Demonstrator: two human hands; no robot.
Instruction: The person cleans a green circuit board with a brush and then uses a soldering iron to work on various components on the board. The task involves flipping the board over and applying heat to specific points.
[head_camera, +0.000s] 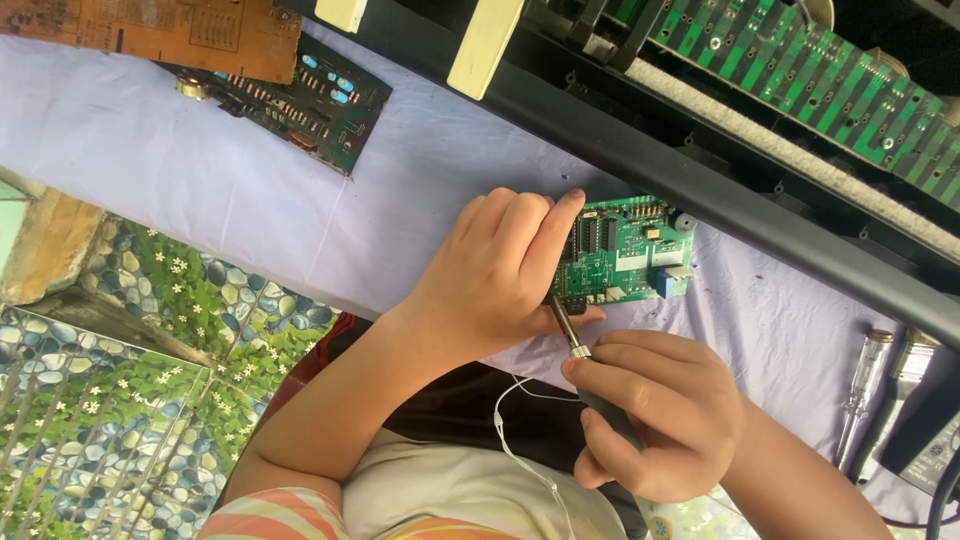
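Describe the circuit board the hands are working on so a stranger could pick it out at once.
Start at the long black keyboard chassis crossing the pale cloth. Just below its edge lies a small green circuit board, pinned by the left hand. Unlike the brown board and dark board top left, it carries a blue block.

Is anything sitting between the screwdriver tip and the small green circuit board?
Nothing visible does: the metal-shafted screwdriver in the right hand reaches the small green circuit board directly, though the left hand hides the tip.
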